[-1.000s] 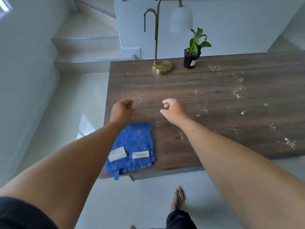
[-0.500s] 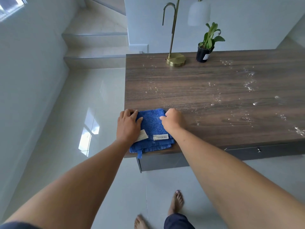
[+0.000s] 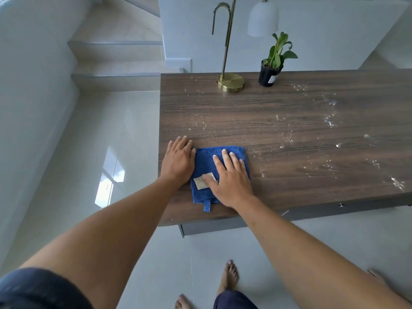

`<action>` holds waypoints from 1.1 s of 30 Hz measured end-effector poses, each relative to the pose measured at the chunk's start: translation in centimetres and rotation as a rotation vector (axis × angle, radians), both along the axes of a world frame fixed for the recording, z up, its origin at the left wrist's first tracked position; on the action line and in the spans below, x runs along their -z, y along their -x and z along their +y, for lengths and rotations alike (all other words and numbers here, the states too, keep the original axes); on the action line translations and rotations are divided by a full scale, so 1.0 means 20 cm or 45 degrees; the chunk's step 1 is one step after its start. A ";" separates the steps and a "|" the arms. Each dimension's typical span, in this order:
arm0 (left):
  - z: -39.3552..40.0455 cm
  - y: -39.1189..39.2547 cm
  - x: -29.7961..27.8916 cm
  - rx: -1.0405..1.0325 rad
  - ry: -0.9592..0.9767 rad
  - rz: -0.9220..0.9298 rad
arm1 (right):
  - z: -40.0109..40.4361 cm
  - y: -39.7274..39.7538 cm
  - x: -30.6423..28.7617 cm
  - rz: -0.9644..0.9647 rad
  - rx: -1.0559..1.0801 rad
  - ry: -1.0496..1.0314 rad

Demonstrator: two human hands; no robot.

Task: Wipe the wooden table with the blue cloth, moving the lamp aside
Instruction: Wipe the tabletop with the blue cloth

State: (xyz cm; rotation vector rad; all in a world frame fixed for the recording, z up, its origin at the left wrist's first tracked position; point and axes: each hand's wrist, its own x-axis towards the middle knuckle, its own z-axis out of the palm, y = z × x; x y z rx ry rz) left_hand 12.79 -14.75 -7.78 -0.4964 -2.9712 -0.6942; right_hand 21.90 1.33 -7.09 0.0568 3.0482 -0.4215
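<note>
One wooden table (image 3: 289, 175) held one blue cloth (image 3: 207, 159), pressed flat under two hands, left hand (image 3: 178, 161) and right hand (image 3: 231, 179); beyond them stood one brass lamp (image 3: 230, 82) and one potted plant (image 3: 270, 73), with two white labels (image 3: 200, 182) on the cloth

Lamp (image 3: 230, 82) top cut off — cloth (image 3: 206, 161) labels unreadable.

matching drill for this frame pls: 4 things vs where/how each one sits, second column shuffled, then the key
Things:
1. blue cloth
2. left hand
3. brass lamp base
4. potted plant

Places or states:
A. far edge of the table, right of the lamp
B. flat under the right hand, near the front left corner
C. far edge, thin stem rising from it
D. flat on bare wood at the table's left edge, beside the cloth

Pairs: 1-B, 2-D, 3-C, 4-A
</note>
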 end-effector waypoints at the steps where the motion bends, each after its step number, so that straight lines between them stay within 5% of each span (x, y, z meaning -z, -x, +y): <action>1: -0.01 0.02 0.00 -0.024 -0.002 -0.002 | -0.01 0.01 0.02 -0.048 0.006 -0.054; 17: -0.03 0.41 0.07 -0.175 0.176 -0.087 | 0.07 0.98 0.04 -0.068 0.032 -0.152; 27: 0.10 0.49 -0.03 -0.220 0.113 -0.048 | 0.35 0.89 -0.01 -0.019 -0.163 0.125; 33: 0.47 0.62 -0.07 -0.012 0.131 -0.150 | 0.65 0.96 -0.02 0.056 0.055 0.033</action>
